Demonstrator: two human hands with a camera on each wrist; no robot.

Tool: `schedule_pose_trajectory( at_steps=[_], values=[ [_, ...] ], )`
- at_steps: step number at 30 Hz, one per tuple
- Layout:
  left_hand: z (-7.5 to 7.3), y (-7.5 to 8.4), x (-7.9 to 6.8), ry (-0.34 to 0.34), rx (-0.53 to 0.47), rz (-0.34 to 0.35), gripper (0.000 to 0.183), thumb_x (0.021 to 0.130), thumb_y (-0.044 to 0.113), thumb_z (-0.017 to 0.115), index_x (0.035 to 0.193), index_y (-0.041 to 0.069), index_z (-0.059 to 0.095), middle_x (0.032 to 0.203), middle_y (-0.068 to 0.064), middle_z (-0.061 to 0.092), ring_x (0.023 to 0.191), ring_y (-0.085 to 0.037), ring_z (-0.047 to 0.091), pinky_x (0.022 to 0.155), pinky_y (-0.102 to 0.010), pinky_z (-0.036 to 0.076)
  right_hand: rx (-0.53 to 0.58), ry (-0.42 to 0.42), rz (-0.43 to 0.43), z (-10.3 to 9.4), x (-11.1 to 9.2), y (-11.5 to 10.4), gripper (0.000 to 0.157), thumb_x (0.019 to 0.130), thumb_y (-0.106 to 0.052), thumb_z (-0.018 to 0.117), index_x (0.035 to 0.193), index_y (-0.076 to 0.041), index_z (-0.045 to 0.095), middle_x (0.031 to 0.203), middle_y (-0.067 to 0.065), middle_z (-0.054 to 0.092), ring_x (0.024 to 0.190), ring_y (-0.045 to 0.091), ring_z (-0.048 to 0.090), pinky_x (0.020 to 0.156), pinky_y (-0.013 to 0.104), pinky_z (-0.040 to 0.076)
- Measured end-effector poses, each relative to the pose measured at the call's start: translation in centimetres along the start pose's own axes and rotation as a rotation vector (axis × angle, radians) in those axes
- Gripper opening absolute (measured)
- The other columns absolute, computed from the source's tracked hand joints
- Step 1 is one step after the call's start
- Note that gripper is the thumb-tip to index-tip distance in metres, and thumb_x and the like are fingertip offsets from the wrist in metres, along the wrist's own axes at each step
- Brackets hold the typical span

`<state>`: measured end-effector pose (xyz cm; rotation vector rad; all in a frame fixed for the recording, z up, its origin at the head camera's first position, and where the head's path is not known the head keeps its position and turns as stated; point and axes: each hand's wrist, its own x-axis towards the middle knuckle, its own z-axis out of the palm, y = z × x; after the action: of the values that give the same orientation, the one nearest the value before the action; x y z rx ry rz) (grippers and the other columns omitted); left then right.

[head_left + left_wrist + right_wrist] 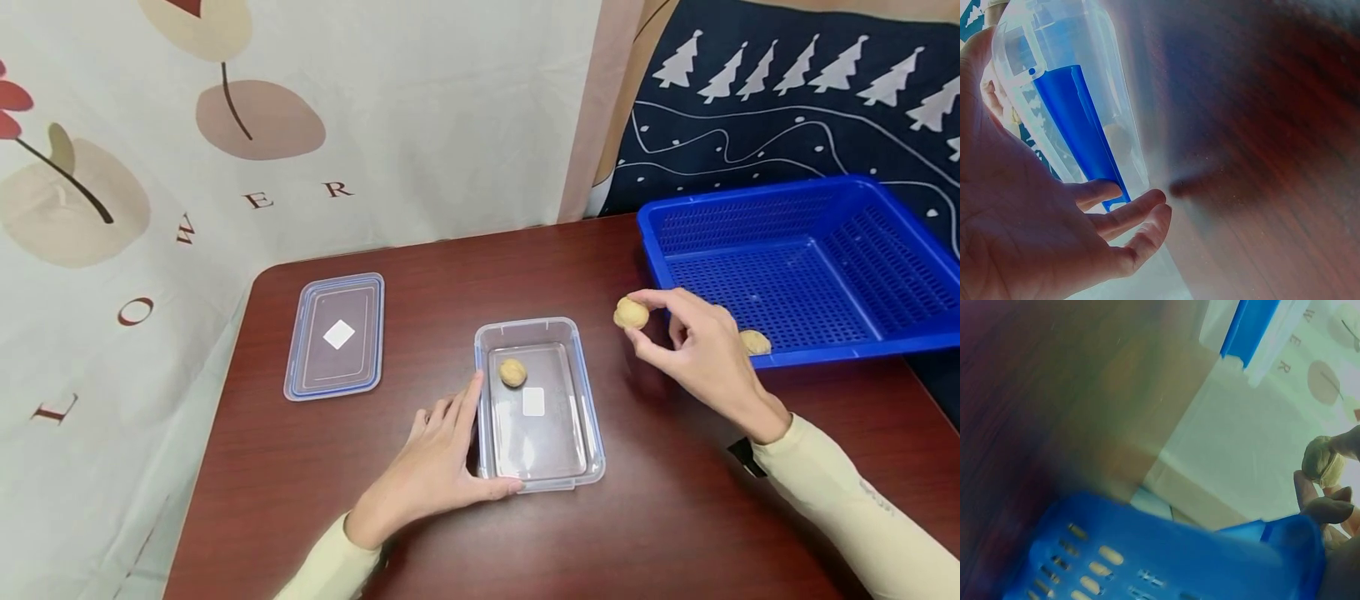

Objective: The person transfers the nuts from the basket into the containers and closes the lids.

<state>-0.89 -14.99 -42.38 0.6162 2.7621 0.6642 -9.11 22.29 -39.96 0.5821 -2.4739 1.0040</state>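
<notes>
My right hand [693,342] pinches a walnut [631,313] between thumb and fingertips, above the table between the clear box and the blue basket. The right wrist view also shows this walnut [1322,461] at the fingertips. A second walnut [513,372] lies inside the clear plastic box [540,454], near its far left corner. Against that box rests my left hand [438,458], fingers extended along the left side and thumb on the near rim. Seen from the left wrist, the fingers [1129,215] are spread and slightly bent beside the box wall.
A blue perforated basket [862,354] stands at the table's right, with at least one walnut [754,342] in its near left corner, partly behind my right hand. The box's lid [337,367] lies flat at the left. Printed cloth [450,125] hangs behind the brown table [435,292].
</notes>
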Motion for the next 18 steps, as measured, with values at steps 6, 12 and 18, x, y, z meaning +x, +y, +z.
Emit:
schedule_pose_trajectory(
  at_steps=[6,12,18],
  values=[
    [0.1,-0.1,0.0,0.002,0.018,0.006,0.143,0.078,0.09,0.074,0.177,0.013,0.005,0.165,-0.017,0.047,0.144,-0.035,0.047,0.109,-0.067,0.034,0.037,-0.059,-0.039,1.2,0.1,-0.8,0.052,0.085,-0.005,0.091,0.134,-0.015,0.075,0.095,-0.008,0.062,0.068,0.008,0.045,0.058,0.022,0.034],
    [0.1,-0.1,0.1,0.005,0.031,0.013,0.144,0.077,0.089,0.074,0.177,0.012,0.005,0.163,-0.018,0.049,0.143,-0.034,0.048,0.107,-0.063,0.036,0.073,-0.131,-0.03,2.9,0.1,-1.5,0.047,0.089,-0.008,0.089,0.133,-0.019,0.075,0.103,-0.008,0.068,0.07,0.009,0.05,0.058,0.023,0.038],
    [0.2,-0.1,0.0,-0.011,-0.001,0.003,0.143,0.078,0.089,0.074,0.177,0.016,0.001,0.167,-0.015,0.044,0.146,-0.034,0.045,0.112,-0.07,0.033,0.096,-0.183,-0.037,4.2,0.2,-2.0,0.045,0.092,-0.014,0.089,0.135,-0.018,0.075,0.115,-0.007,0.072,0.075,0.017,0.057,0.062,0.026,0.043]
  ],
)
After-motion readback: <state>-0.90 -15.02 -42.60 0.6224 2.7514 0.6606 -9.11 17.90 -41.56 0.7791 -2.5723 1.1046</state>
